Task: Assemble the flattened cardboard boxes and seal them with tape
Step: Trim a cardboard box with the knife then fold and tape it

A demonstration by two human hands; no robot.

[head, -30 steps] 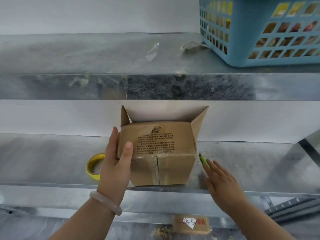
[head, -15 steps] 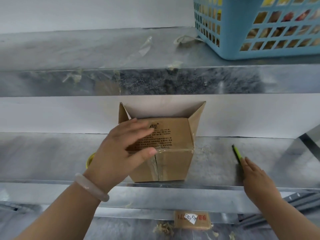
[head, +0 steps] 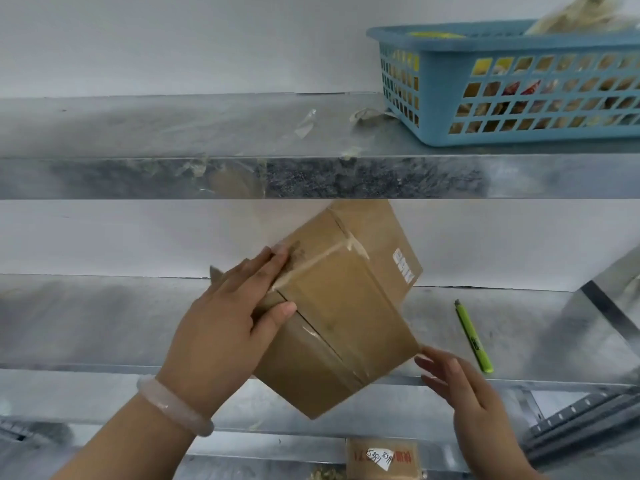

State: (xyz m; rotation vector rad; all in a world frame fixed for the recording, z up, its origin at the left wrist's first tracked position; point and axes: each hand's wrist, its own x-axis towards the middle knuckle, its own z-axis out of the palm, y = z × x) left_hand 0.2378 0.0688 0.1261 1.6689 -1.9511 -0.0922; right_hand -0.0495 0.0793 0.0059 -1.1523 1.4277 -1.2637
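Observation:
A brown cardboard box (head: 339, 306) is lifted off the metal shelf (head: 104, 327) and tilted, its taped bottom seam facing me. My left hand (head: 228, 327) grips the box's left side, fingers on the taped face and thumb at the seam. My right hand (head: 464, 389) is spread open just below the box's lower right corner, fingertips close to it but holding nothing. A green utility knife (head: 473, 337) lies on the shelf to the right of the box. The yellow tape roll seen earlier is hidden behind my left hand and the box.
A blue plastic basket (head: 519, 88) with packets stands on the upper shelf (head: 173, 133) at right, with tape scraps (head: 306, 123) beside it. A labelled brown packet (head: 382, 459) lies below the shelf. A slanted metal frame (head: 609, 306) rises at far right.
My left hand has lifted the box off the shelf and turned it over, taped bottom toward me. My right hand left the knife on the shelf and moved in under the box's corner.

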